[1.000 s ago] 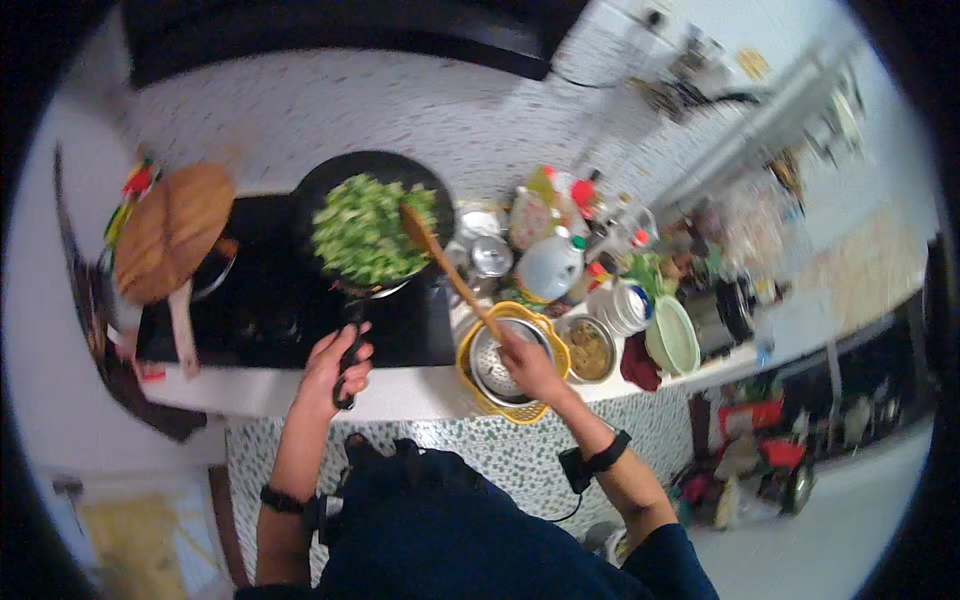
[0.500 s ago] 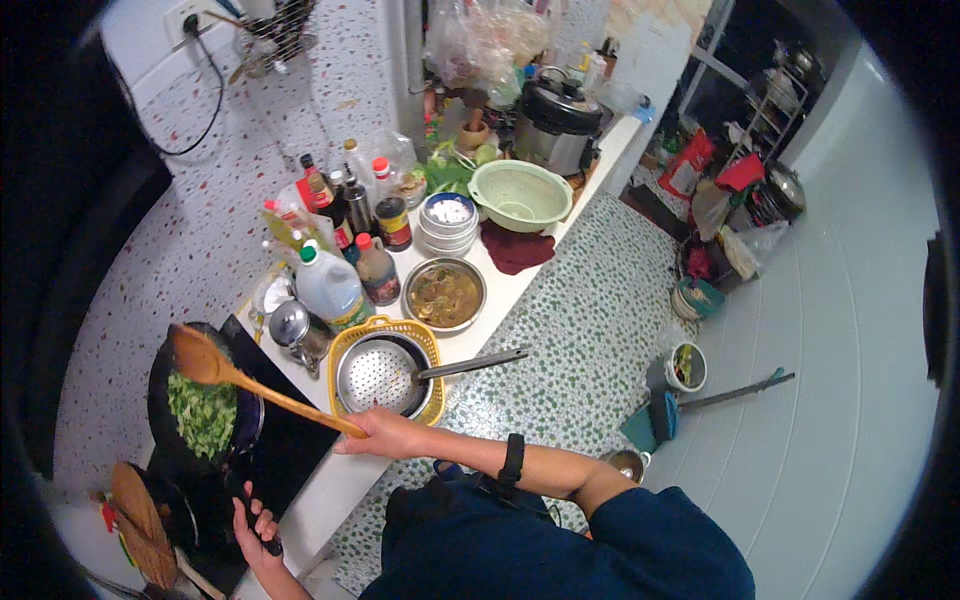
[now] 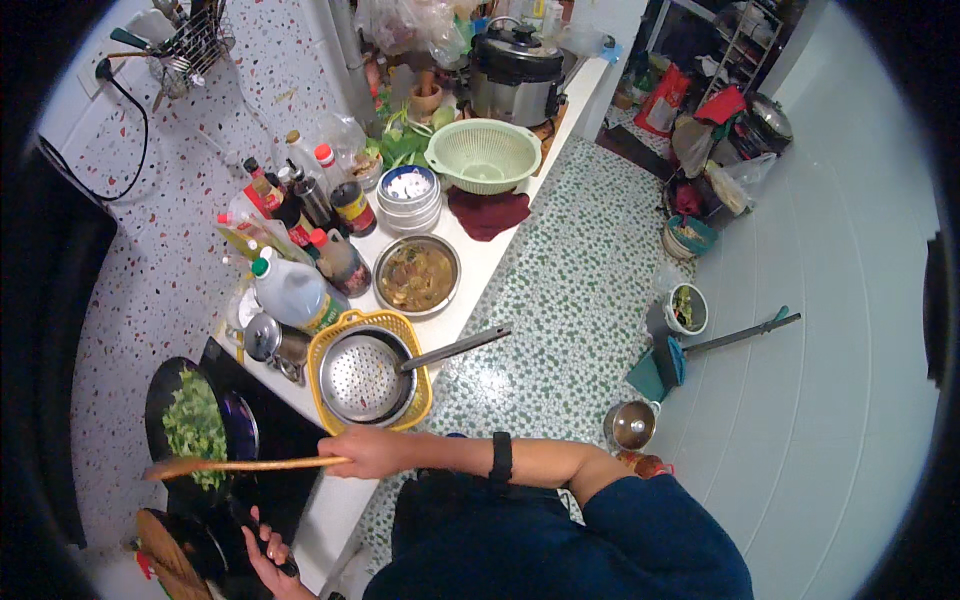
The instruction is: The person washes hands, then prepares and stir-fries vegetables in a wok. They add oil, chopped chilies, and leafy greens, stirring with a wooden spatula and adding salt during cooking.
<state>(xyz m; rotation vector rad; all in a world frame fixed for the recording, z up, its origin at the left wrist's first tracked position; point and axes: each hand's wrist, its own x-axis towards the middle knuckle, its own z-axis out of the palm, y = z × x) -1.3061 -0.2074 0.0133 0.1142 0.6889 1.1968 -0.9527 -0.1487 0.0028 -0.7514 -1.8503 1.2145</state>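
My right hand (image 3: pixel 368 451) is closed round the end of the handle of a wooden spatula (image 3: pixel 250 465). Its blade is turned edge-on and lies across the near side of a dark wok (image 3: pixel 157 402); whether it touches the food I cannot tell. Chopped green vegetables (image 3: pixel 195 425) are heaped in the wok. Lower down, my left hand (image 3: pixel 266 556) grips the wok's black handle (image 3: pixel 243 514). To the right of the wok, a perforated steel skimmer (image 3: pixel 362 378) rests in a pot inside a yellow plastic basket (image 3: pixel 421 408).
Behind the basket stand a steel bowl of brown food (image 3: pixel 418 275), a large clear jug (image 3: pixel 298 292), several sauce bottles, stacked bowls (image 3: pixel 410 205) and a pale green colander (image 3: pixel 484 156). A round wooden lid (image 3: pixel 165 550) sits beside the wok. A pressure cooker (image 3: pixel 515 75) is at the back.
The spatula has swung down toward me and turned edge-on, my right hand moving slightly lower. The wok has tilted, and its greens show differently. The camera view has shifted.
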